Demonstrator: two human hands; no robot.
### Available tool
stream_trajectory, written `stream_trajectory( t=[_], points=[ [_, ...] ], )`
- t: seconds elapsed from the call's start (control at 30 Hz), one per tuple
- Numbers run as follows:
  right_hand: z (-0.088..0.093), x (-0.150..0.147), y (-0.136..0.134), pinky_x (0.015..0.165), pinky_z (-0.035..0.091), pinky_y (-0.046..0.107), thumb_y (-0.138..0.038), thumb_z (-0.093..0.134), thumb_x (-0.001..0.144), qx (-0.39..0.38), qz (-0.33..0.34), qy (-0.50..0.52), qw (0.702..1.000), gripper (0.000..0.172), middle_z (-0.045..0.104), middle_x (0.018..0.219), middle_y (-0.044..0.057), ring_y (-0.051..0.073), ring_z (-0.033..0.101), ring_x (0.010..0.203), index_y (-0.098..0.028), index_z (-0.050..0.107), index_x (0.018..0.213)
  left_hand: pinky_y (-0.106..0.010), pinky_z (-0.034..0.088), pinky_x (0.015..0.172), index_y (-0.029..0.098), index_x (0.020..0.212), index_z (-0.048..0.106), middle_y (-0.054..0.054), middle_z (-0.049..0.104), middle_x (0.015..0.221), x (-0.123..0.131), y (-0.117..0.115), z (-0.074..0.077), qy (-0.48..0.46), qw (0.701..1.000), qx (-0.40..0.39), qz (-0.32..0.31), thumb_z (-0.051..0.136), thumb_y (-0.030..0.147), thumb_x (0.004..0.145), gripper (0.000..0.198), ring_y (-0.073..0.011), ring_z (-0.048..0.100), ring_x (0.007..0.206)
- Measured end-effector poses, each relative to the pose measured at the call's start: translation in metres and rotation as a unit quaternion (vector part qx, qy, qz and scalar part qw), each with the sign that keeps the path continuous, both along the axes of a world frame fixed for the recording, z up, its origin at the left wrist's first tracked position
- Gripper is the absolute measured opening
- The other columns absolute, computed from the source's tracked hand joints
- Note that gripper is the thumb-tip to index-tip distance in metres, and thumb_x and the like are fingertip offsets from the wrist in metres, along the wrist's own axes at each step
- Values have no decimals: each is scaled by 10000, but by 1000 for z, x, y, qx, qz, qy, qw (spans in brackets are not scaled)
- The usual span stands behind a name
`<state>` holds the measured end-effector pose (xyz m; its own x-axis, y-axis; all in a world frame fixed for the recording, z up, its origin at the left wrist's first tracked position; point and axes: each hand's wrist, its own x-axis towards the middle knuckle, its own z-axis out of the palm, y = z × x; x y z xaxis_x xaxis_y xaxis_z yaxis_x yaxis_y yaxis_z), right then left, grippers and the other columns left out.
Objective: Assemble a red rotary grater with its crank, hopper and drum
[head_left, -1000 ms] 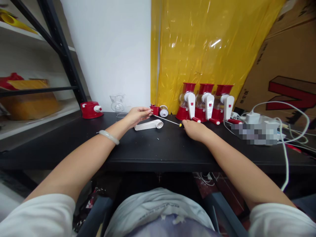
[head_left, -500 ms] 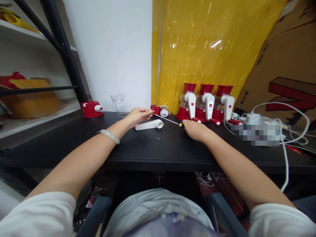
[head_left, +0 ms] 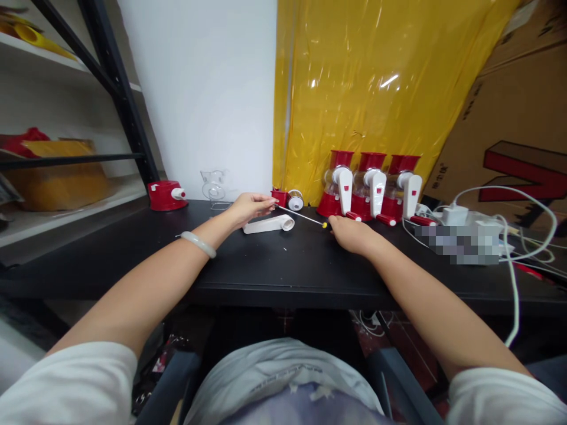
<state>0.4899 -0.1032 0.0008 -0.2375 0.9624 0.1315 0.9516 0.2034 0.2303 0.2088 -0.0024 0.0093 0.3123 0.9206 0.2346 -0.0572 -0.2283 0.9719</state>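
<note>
My right hand (head_left: 352,234) is closed round the handle of a screwdriver, which the fingers mostly hide. The screwdriver's thin metal shaft (head_left: 302,216) slants up to the left from a yellow collar. At its tip, the fingers of my left hand (head_left: 253,208) are pinched together; whatever small thing they hold there is too small to make out. A white crank arm (head_left: 268,225) with a round socket lies on the table just below my left hand. Behind the fingertips lies a red part (head_left: 279,196) beside a white-and-metal drum (head_left: 295,200).
Three red-and-clear rotary graters (head_left: 340,183) with white cranks stand at the back right. A red base (head_left: 167,195) and a clear plastic housing (head_left: 213,186) are at the back left. A power strip with cables (head_left: 460,215) lies on the right of the black table (head_left: 248,268).
</note>
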Motion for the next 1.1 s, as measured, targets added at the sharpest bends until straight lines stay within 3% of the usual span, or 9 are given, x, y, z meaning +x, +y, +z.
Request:
stream_trajectory(
  t=[0.27,0.47,0.8,1.1],
  points=[
    [-1,1,0,800,492,382,-220,342,981,5,2,4,1000,247,641,1158,187,301,647,1056,-108,504,1130,-283,539,800,117,849,752,-63,726,787,-1,-1,0,3,1000,12,2,906,351,543,415,-115,655,728],
    [1,-1,-2,800,495,371,-230,370,974,19,-2,-3,1000,241,648,1163,178,294,652,1052,-120,517,1131,-292,553,775,129,971,735,-58,734,768,1,-4,2,-2,999,32,33,911,309,537,502,-124,670,696],
    [5,-6,-6,802,501,374,-293,474,935,57,11,-38,998,244,681,1117,138,278,670,1011,-144,542,1115,-291,554,771,115,932,718,-64,735,765,2,-8,5,2,997,33,77,891,284,576,430,-137,684,714],
    [5,-6,-6,773,500,343,-321,503,921,75,21,-40,996,243,689,1100,117,271,674,992,-161,546,1099,-303,560,780,127,938,712,-77,740,812,1,-7,4,3,996,38,76,893,334,569,460,-162,701,775]
  ],
)
